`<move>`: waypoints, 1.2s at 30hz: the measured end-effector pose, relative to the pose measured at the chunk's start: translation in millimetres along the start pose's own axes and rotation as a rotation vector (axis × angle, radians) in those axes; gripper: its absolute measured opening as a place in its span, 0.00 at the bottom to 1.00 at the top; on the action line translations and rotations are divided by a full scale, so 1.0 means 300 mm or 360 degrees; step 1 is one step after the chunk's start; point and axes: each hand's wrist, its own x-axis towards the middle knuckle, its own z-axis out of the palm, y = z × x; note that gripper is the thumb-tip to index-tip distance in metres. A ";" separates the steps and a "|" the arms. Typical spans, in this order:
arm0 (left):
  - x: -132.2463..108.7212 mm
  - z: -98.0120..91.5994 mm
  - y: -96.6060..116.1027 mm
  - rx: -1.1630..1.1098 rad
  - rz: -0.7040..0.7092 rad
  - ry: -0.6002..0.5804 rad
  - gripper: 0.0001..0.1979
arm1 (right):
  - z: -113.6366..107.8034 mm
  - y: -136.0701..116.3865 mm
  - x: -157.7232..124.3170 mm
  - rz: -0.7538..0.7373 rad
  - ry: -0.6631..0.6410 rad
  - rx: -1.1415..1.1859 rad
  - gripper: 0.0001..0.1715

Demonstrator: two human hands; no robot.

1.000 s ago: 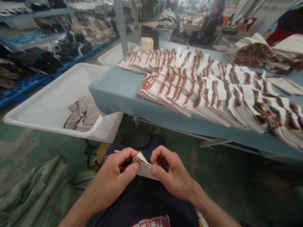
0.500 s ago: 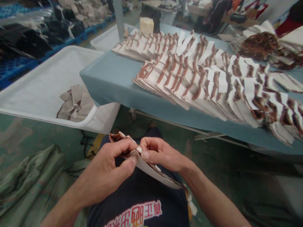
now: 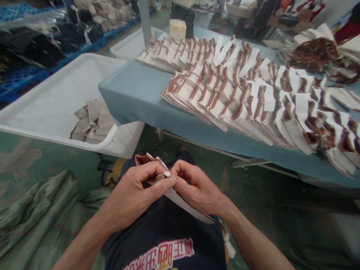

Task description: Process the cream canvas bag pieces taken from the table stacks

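Note:
Over my lap I hold a folded leather piece (image 3: 188, 207), pale grey-beige on the outside and brown along its edges and inside. My left hand (image 3: 140, 197) is closed on its upper middle, thumb stretched along the edge towards my other hand. My right hand (image 3: 194, 183) pinches the same edge just to the right, fingers curled and thumb pressed in. The two sets of fingertips almost touch, and a small pale tab shows between them. The piece's brown upper end sticks out beyond my left fingers. What lies under my right fingertips is hidden.
Ahead, a blue-covered table (image 3: 129, 90) carries rows of similar folded pieces (image 3: 219, 93), some with white strips. To the left stands a white bin (image 3: 56, 86) with several pieces in it. Green sacking (image 3: 45, 213) lies at lower left; blue pallets (image 3: 14, 86) stand behind.
My left thumb has moved right along the edge, towards my right fingertips. My right fingers have curled further in around the edge. The view has shifted slightly.

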 end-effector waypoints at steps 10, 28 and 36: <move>-0.048 0.008 -0.045 -0.0001 0.0116 0.0222 0.16 | 0.097 -0.031 -0.020 -0.0105 0.0310 -0.0442 0.16; -0.089 -0.049 -0.140 -0.0358 0.0009 0.0324 0.22 | 0.234 0.074 0.035 -0.0158 0.0278 0.0055 0.25; -0.089 -0.127 -0.061 0.0043 0.0175 0.0261 0.13 | 0.094 -0.027 0.040 -0.0839 0.0470 -0.0387 0.26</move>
